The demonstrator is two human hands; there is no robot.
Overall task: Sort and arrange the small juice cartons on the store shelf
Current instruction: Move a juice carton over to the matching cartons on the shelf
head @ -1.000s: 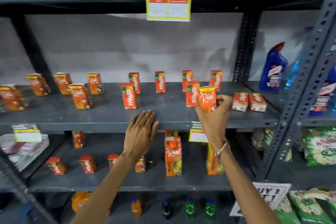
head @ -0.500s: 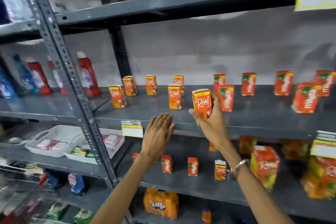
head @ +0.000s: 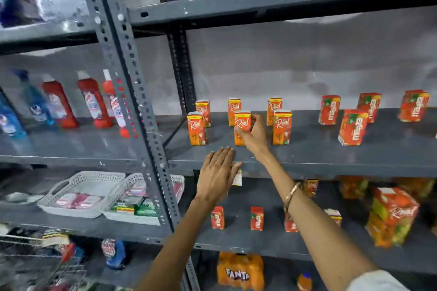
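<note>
Gripping boxy orange carton (head: 241, 125), right hand (head: 254, 136); grey metal shelf (head: 319, 153).

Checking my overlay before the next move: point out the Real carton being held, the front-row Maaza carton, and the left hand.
Held Real carton (head: 242, 120), head view: on the front logo panel.
Front-row Maaza carton (head: 352, 128), head view: middle of the front face.
Left hand (head: 218, 172), head view: back of the hand.
</note>
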